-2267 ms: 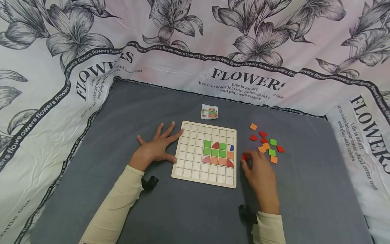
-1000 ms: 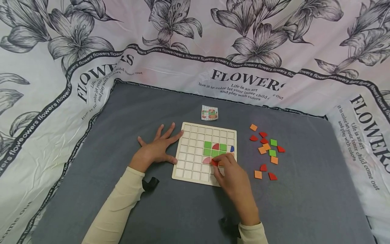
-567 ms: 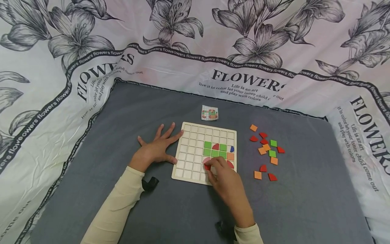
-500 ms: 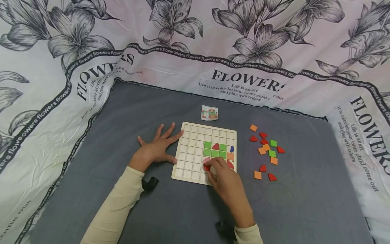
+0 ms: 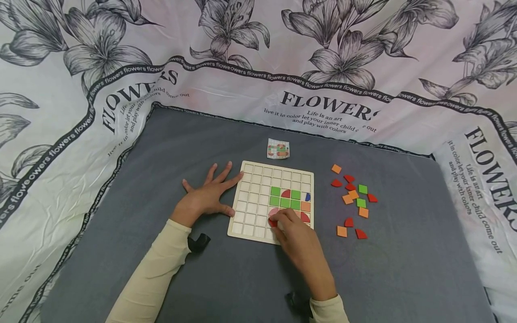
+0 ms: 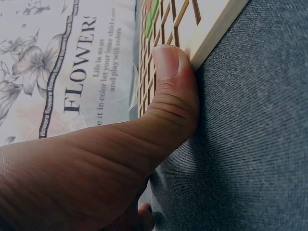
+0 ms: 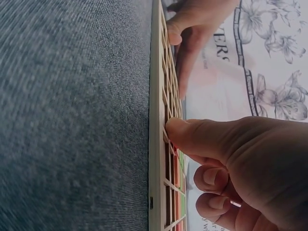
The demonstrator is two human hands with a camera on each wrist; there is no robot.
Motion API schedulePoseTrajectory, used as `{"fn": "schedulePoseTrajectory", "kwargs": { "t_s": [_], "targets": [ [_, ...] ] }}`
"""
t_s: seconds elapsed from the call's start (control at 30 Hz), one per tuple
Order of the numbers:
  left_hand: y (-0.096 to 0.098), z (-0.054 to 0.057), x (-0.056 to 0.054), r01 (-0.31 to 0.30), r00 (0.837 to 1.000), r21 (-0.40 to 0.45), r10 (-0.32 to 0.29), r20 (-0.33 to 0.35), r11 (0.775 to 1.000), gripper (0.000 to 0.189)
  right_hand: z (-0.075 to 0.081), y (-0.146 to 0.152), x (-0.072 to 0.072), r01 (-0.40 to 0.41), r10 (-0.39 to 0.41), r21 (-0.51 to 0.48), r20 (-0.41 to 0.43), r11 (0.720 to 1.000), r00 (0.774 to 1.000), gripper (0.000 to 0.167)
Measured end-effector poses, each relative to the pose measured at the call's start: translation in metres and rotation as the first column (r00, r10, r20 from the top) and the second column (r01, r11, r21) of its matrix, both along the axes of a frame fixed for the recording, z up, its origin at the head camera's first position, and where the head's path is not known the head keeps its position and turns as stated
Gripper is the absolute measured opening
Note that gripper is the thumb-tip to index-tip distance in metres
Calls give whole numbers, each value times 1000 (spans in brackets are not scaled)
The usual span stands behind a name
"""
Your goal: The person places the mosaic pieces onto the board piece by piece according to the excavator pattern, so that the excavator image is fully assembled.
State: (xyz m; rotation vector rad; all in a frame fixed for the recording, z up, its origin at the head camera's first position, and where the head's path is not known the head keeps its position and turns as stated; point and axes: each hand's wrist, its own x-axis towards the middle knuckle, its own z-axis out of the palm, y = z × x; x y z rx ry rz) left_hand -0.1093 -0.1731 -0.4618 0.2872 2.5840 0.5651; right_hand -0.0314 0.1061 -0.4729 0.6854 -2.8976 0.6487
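A pale wooden grid board (image 5: 250,195) lies on the grey cloth, with green, orange, pink and red tiles in cells of its right half. My left hand (image 5: 203,198) is spread at the board's left side; thumb and index fingertip touch its edge. In the left wrist view the thumb (image 6: 171,91) lies against the wooden rim. My right hand (image 5: 300,237) pinches a red quarter-circle tile (image 5: 273,222) over a cell just below the pink tile (image 5: 273,211). That hand hides some cells of the lower right. In the right wrist view the thumb (image 7: 192,134) reaches into the grid.
Right of the board lie loose tiles: several red ones (image 5: 361,233), several orange squares (image 5: 341,231) and two green squares (image 5: 362,189). A small printed pattern card (image 5: 278,149) sits beyond the board. A white flowered curtain (image 5: 323,112) borders the grey surface (image 5: 408,251).
My right hand has carried the red quarter-circle tile from right of the board leftward to a cell below the pink tile, shifting only slightly lately. My left hand stays in place.
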Motion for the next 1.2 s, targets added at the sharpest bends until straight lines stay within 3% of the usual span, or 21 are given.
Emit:
{"fn": "schedulePoseTrajectory", "kwargs": {
  "t_s": [0.83,1.2],
  "targets": [
    [0,0,-1,-4,1000,-6,4,7,1000,115,-3,3,-1,9,-9,-2,-7,1000,1000,30],
    [1,1,0,-1,1000,4,1,-11,1000,115,-3,4,-1,41,-38,39,-64,998,997,27]
  ]
}}
